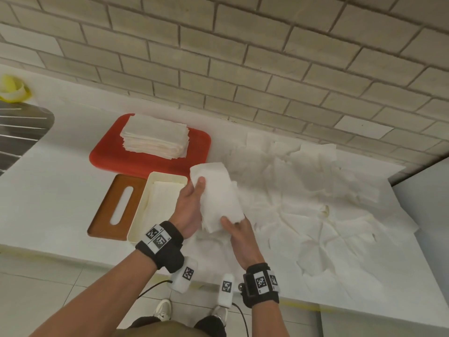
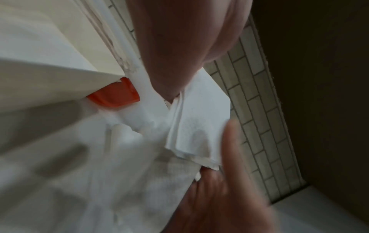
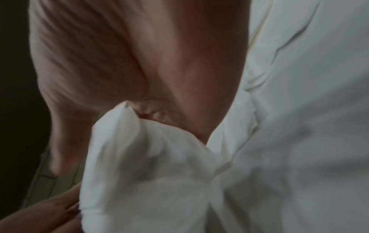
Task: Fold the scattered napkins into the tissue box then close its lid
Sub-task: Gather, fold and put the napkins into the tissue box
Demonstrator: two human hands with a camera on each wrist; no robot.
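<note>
A folded white napkin (image 1: 220,194) is held in the air just right of the cream tissue box (image 1: 139,224). My left hand (image 1: 192,203) grips its far end, thumb on top. My right hand (image 1: 237,229) pinches its near end. The left wrist view shows the napkin (image 2: 199,126) between both hands, and the right wrist view shows the napkin (image 3: 143,165) bunched under my right palm. The box stands open with folded napkins inside. Its brown wooden lid (image 1: 114,207), with a slot, lies flat to the box's left. Several unfolded napkins (image 1: 315,198) lie scattered on the counter to the right.
A red tray (image 1: 109,156) behind the box carries a stack of folded napkins (image 1: 155,136). A metal sink (image 1: 17,132) is at the far left, with a yellow object (image 1: 13,88) behind it. The brick wall (image 1: 243,57) runs along the back of the counter.
</note>
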